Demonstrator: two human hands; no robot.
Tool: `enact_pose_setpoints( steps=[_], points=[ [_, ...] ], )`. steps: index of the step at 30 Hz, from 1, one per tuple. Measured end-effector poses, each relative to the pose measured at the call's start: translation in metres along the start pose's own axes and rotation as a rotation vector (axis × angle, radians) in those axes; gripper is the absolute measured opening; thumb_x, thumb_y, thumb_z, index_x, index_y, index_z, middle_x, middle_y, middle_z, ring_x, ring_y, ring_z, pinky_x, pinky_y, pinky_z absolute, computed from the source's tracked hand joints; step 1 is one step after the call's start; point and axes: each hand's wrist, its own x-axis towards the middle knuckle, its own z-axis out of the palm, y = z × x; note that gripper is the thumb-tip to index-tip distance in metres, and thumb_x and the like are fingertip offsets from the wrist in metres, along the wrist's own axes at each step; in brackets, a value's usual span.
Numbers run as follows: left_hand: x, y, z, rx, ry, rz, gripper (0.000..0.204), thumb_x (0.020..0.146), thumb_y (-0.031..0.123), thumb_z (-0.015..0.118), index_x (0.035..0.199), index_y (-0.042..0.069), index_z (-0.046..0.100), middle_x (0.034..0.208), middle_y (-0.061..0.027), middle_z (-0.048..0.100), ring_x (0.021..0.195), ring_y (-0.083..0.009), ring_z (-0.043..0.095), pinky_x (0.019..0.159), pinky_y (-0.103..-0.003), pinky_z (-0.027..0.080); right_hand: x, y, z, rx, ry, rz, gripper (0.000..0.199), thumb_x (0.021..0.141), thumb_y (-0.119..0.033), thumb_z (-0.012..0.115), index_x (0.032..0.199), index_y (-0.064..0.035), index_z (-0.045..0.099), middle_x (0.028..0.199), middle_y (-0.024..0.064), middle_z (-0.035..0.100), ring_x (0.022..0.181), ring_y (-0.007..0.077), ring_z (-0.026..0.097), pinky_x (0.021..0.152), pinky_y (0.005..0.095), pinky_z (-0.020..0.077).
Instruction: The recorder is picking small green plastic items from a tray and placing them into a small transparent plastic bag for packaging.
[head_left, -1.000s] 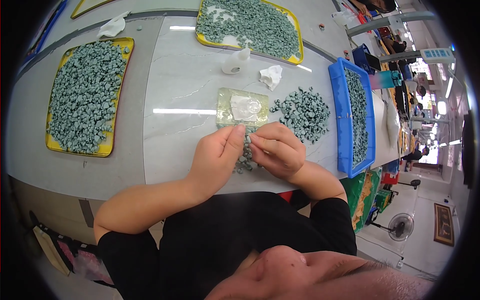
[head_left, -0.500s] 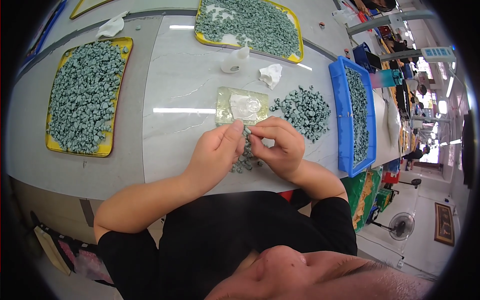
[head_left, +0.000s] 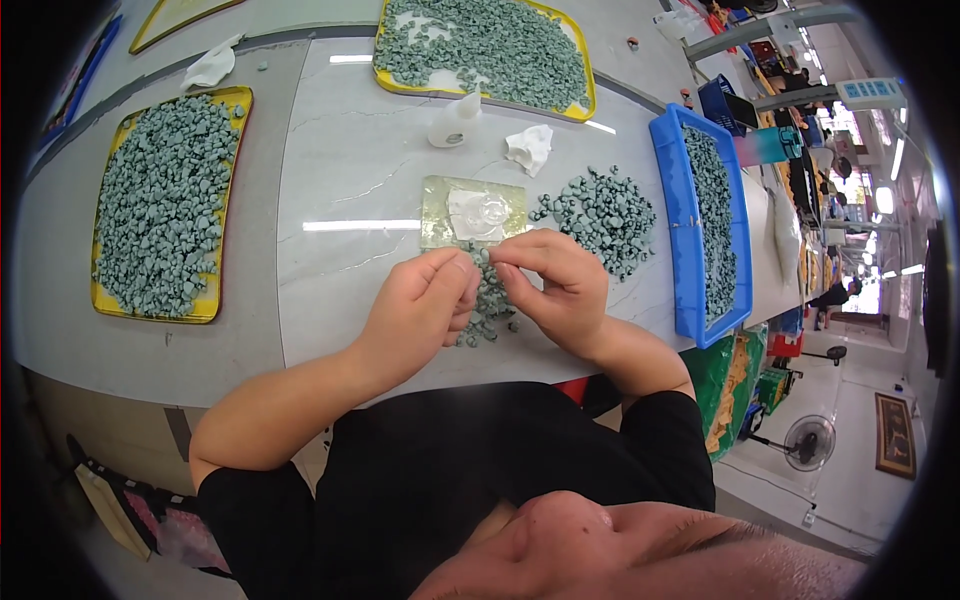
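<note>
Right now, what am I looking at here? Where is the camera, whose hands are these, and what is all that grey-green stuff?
There is no machine: a person works with bare hands, filmed by a fisheye camera on their head, looking down. The left hand and right hand meet over a small heap of pieces, fingertips pinched together; what they pinch is too small to tell. On the table lie a clear pad, a loose pile, two yellow trays and a blue bin, all holding the same grey-green pieces.

Pale marble-look table (head_left: 350,180), two yellow trays (head_left: 228,100) of grey-green pieces, blue tray (head_left: 672,200), loose piles (head_left: 600,210), crumpled tissue (head_left: 530,148)
</note>
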Motion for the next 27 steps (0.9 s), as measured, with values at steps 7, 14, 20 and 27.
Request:
enact_pose_setpoints(
  steps=[7,14,20,27],
  points=[
    [-0.001,0.004,0.001,0.015,-0.012,0.013,0.028,0.098,0.022,0.038,0.073,0.009,0.037,0.063,0.0032,0.032,0.052,-0.0058,0.025,0.044,-0.022,0.022,-0.002,-0.001,0.004,-0.065,0.017,-0.095,0.021,0.071,0.008,0.067,0.091,0.0022,0.067,0.085,0.0128,0.065,0.072,0.0187,0.061,0.063,0.0262,0.0485],
    [-0.002,0.007,-0.003,0.188,-0.033,-0.099,0.025,0.096,0.019,0.04,0.073,0.008,0.04,0.065,0.0035,0.034,0.052,-0.0052,0.026,0.044,-0.021,0.022,0.018,0.003,-0.032,-0.17,-0.043,0.0,0.017,0.075,0.003,0.065,0.092,0.0005,0.067,0.085,0.0086,0.066,0.073,0.0171,0.062,0.064,0.0269,0.0485],
    [0.0,0.009,0.002,0.173,-0.027,-0.214,0.012,0.091,0.01,0.04,0.082,0.006,0.047,0.069,0.0021,0.04,0.053,-0.0049,0.028,0.044,-0.02,0.023,0.021,0.023,-0.053,-0.496,-0.056,0.255,0.015,0.078,0.0,0.062,0.092,-0.0016,0.065,0.086,0.0108,0.064,0.077,0.0248,0.062,0.07,0.0296,0.0483],
    [0.008,0.008,-0.005,-0.164,0.062,-0.057,0.019,0.085,-0.002,0.04,0.102,0.001,0.044,0.088,-0.0063,0.047,0.057,-0.0066,0.032,0.046,-0.02,0.027,0.014,0.033,-0.044,-0.585,-0.24,0.088,0.019,0.075,0.0,0.063,0.094,-0.0016,0.062,0.091,0.0125,0.061,0.082,0.0282,0.059,0.072,0.0337,0.0484]
  ],
)
